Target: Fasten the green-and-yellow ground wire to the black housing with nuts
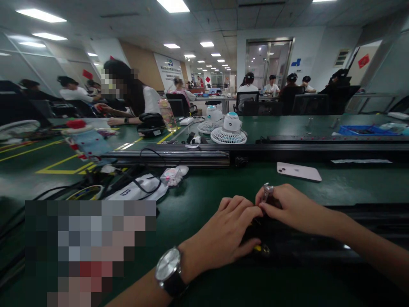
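Note:
My left hand [223, 232], with a silver wristwatch [169, 266] on its wrist, lies knuckles up on the green bench, fingers curled over a small dark part [260, 243] with yellow bits at its edge. My right hand [294, 209] meets it from the right, its fingers pinched on the same dark part. A silver ring [267, 189] sits on a right-hand finger. What the fingers grip is mostly hidden under both hands.
A white phone [298, 171] lies face down just beyond my hands. Two small white fans [228, 130] stand behind a black rail [255, 150]. A white pouch with cables [137, 189] lies at left. Seated people work at benches to the left and behind.

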A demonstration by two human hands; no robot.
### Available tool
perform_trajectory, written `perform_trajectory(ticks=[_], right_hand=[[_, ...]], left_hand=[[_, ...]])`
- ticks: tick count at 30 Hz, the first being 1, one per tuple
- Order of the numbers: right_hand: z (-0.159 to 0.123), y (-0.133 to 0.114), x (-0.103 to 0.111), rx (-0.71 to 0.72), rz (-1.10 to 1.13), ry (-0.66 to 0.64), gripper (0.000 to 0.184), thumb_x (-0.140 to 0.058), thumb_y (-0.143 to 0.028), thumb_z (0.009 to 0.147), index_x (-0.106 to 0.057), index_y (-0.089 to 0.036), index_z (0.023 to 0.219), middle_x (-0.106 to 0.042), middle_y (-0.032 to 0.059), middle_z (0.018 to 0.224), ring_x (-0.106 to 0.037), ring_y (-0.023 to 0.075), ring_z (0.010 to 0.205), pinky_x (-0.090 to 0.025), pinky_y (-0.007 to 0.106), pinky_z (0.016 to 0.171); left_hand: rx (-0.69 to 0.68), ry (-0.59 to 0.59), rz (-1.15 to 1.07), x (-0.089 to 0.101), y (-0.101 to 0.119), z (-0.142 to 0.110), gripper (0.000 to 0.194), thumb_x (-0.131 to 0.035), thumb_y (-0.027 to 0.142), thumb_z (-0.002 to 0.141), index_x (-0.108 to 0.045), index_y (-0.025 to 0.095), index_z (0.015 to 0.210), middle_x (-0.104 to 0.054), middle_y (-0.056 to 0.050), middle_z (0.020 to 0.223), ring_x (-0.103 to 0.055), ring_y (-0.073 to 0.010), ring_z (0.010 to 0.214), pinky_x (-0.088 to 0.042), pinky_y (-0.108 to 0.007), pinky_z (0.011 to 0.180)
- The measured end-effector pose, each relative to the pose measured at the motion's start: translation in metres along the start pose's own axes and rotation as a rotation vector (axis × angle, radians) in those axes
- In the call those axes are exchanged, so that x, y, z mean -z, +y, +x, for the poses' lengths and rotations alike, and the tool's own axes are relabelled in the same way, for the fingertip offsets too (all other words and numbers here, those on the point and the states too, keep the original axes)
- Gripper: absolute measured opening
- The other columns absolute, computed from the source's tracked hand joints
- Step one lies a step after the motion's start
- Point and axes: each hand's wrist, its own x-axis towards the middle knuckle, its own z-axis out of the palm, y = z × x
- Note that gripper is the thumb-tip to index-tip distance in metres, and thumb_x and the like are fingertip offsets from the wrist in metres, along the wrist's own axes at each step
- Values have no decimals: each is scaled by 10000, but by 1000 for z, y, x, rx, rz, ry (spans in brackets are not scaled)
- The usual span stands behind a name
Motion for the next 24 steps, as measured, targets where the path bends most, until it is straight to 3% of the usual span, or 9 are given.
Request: perform_trajectory(ticks=[8, 18, 24], right_hand=[[-5, 8, -5, -143, 16, 27, 157, -494, -255, 990, -639, -217, 944, -665, -25, 767, -636, 156, 674, -469, 278, 648], [-10, 23, -17, -138, -5, 57, 247, -459, -359, 1006, -654, -214, 964, -670, -1, 759, -629, 174, 635, -469, 299, 613], [-4, 17, -15, -80, -10, 105, 187, -506, -274, 985, -662, -200, 913, -670, -9, 767, -624, 160, 663, -450, 284, 632]], left_hand=[[-32, -14, 83, -2, 4, -3, 427, -571, 435, 957, -442, 204, 1292, -539, -88, 1289, -453, -255, 1212, -361, -385, 990], [-53, 6, 126, -5, 7, -5, 430, -493, 514, 990, -470, 197, 1281, -542, -104, 1284, -478, -249, 1179, -379, -375, 980], [-18, 52, -14, 0, 6, -4, 374, -552, 417, 966, -446, 200, 1252, -562, -90, 1246, -480, -244, 1182, -387, -396, 1002]])
